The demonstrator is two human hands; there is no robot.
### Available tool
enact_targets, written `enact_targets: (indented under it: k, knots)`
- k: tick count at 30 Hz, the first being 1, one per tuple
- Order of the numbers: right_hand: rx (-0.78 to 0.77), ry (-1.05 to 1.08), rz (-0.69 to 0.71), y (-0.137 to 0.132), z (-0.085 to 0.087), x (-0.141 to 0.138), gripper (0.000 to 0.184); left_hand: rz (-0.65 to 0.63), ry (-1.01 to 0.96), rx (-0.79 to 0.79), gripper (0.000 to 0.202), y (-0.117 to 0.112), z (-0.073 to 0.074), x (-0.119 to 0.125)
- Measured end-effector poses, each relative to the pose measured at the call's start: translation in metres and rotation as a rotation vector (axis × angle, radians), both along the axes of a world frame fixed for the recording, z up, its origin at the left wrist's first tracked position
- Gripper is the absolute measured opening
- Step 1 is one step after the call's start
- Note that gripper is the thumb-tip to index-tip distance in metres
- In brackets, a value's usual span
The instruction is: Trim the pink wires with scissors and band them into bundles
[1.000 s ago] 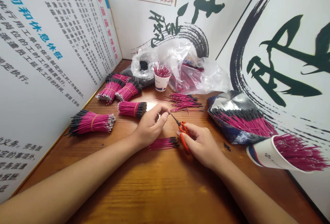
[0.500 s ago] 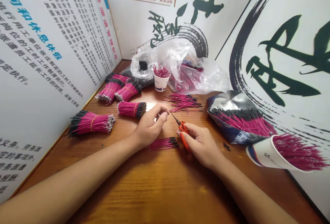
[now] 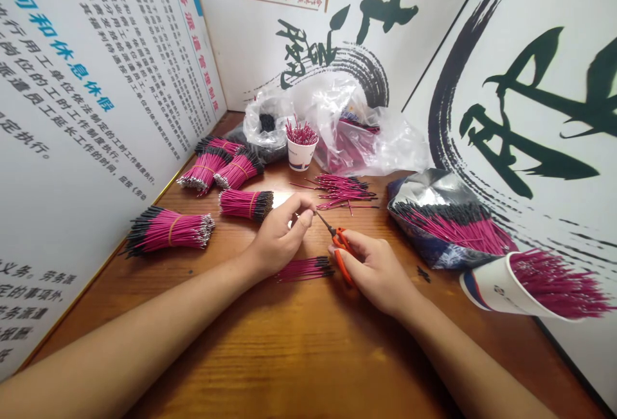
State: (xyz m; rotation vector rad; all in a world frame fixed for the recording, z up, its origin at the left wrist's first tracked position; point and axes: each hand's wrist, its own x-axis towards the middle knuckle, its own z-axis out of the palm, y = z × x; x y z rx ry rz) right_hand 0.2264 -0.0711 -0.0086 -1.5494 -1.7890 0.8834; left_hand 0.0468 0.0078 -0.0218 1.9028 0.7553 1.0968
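My right hand (image 3: 373, 265) is wrapped round the orange handles of small scissors (image 3: 343, 252). Their thin dark blades point up and left, and the tips meet the fingertips of my left hand (image 3: 285, 229). Thumb and forefinger of that hand are pinched together; whatever lies between them is too small to make out. Under and beside my left wrist lies a row of magenta wires with black ends (image 3: 304, 269) on the wooden table. Beyond the fingers is a looser pile of similar wires (image 3: 344, 191).
Banded wire bundles (image 3: 171, 231) lie at the left. A paper cup of wires (image 3: 303, 146) stands at the back, by a clear plastic bag (image 3: 380, 149). To the right are an open foil bag of wires (image 3: 448, 229), a tilted paper cup (image 3: 496, 287) and small black pieces (image 3: 423, 274).
The scissors' tips have moved slightly up and left to my left fingertips, and the blades look closer together. The wires and cups have stayed put.
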Motion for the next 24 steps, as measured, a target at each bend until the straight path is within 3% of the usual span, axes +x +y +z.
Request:
enact_targets:
  k: [24]
  knots:
    - [0.000,0.006,0.001,0.0011,-0.0016,0.0009,0.025,-0.016,0.002,-0.005,0.015,-0.0003,0.0017,-0.0007]
